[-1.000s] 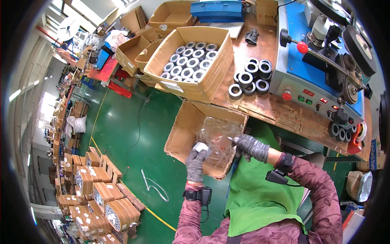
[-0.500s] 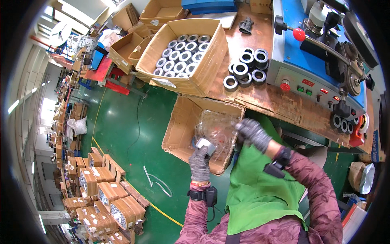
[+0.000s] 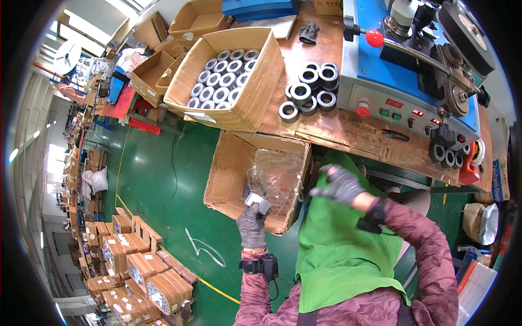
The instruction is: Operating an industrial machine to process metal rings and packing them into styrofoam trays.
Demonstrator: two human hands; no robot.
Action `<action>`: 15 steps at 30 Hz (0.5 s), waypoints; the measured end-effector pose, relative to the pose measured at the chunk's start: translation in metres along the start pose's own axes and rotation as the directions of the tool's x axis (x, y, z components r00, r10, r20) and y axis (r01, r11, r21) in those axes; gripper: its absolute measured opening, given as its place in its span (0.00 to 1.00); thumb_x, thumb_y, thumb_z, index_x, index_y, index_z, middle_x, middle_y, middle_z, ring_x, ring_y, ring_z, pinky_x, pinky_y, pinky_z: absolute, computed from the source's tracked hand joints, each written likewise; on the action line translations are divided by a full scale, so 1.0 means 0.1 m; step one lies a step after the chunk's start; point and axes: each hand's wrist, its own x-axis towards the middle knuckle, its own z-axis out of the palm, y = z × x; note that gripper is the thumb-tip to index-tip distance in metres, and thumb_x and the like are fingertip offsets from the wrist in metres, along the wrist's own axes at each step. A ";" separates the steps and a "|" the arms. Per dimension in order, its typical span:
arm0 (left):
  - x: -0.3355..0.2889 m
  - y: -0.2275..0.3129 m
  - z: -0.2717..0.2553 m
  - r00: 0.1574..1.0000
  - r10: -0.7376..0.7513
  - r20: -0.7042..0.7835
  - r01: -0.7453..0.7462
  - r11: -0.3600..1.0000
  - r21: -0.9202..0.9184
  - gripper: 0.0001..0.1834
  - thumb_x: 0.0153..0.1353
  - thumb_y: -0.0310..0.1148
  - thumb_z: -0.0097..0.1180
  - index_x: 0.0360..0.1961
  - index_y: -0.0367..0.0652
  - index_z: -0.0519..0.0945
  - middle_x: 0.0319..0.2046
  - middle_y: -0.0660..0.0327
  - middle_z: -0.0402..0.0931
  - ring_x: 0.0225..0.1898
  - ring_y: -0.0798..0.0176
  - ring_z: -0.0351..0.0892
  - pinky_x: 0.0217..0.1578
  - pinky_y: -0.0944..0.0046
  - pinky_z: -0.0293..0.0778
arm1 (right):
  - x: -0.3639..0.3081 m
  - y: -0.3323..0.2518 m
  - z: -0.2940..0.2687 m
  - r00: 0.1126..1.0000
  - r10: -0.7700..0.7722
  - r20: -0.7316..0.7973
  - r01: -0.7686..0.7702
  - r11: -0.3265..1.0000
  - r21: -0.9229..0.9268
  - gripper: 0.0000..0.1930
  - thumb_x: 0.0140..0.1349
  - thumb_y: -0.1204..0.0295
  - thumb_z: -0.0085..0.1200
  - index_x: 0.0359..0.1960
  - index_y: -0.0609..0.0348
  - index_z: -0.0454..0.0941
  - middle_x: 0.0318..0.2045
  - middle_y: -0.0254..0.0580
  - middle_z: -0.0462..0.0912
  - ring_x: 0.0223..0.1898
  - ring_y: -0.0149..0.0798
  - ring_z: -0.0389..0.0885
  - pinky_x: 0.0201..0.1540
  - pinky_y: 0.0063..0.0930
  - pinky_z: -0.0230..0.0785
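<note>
Whitish block (image 3: 258,204) pinched at the tips of the closed fingers of the left hand (image 3: 252,225), over the near edge of the open carton (image 3: 220,187), long axis slanting down rightward. Right hand (image 3: 341,186) farther off, beyond the carton's right wall, blurred, spread-fingered, without discernible hold. Adjacent obstruction: crumpled clear plastic (image 3: 274,174); past the far edge, dark rings (image 3: 312,91) on the table (image 3: 326,49).

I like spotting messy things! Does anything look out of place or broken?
Yes: a white strip lies curled on the green floor by itself, perhaps dropped. The wooden table has a worn, chipped front edge.
</note>
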 end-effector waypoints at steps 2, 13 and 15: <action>0.00 0.01 -0.03 1.000 0.004 0.013 -0.004 1.000 -0.010 0.21 0.55 0.31 0.58 0.45 0.27 0.70 0.42 0.50 0.73 0.42 0.49 0.77 0.42 0.48 0.78 | 0.08 -0.27 0.35 0.955 0.206 0.212 -0.220 0.974 0.046 0.41 0.44 0.42 0.60 0.48 0.68 0.68 0.41 0.60 0.78 0.44 0.55 0.77 0.44 0.41 0.70; -0.15 0.21 -0.49 0.994 0.022 -0.112 -0.022 1.000 0.002 0.24 0.56 0.34 0.55 0.50 0.29 0.69 0.45 0.51 0.73 0.44 0.47 0.77 0.41 0.51 0.78 | 0.71 -1.52 -0.23 0.805 -0.444 -0.392 0.509 0.857 0.074 0.08 0.60 0.64 0.51 0.32 0.55 0.72 0.19 0.44 0.76 0.21 0.47 0.76 0.22 0.36 0.67; -0.21 0.32 -0.48 0.992 0.054 -0.115 -0.062 0.996 -0.067 0.26 0.56 0.35 0.56 0.52 0.28 0.68 0.46 0.51 0.73 0.43 0.47 0.77 0.41 0.51 0.78 | 0.86 -1.79 -0.20 0.769 -0.473 -0.429 0.612 0.738 0.284 0.06 0.57 0.68 0.55 0.27 0.55 0.75 0.23 0.46 0.76 0.23 0.47 0.77 0.23 0.35 0.67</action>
